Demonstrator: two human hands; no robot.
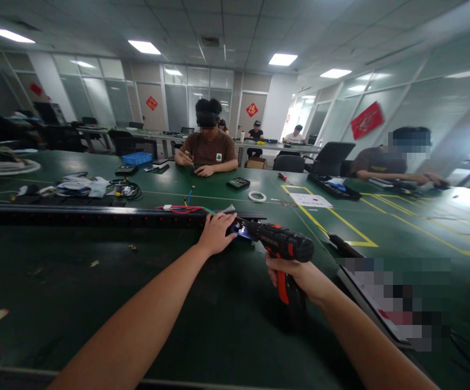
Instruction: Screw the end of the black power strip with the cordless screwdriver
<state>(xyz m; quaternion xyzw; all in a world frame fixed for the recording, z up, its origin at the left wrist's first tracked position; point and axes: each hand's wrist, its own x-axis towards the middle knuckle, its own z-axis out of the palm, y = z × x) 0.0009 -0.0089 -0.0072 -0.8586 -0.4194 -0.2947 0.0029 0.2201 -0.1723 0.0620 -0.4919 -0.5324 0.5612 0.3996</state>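
Observation:
My right hand (289, 271) is wrapped around the handle of a black and orange cordless drill (286, 242), its nose pointing left. My left hand (217, 234) grips the right end of a long black bar (154, 218), fingers over the top and thumb on the near side. A small lit panel (242, 228) shows between that thumb and the drill's nose; whether the drill tip touches it I cannot tell. Red wires (182, 208) with a white connector lie along the top of the bar, just left of my left hand.
Across the green table (97, 319) a person (208, 146) works on a small dark part. Nearby are a blue bin (136, 158), a white tape ring (256, 196), a red screwdriver (284, 177), a paper sheet (311, 200) and cables (125, 189). Another person sits at right.

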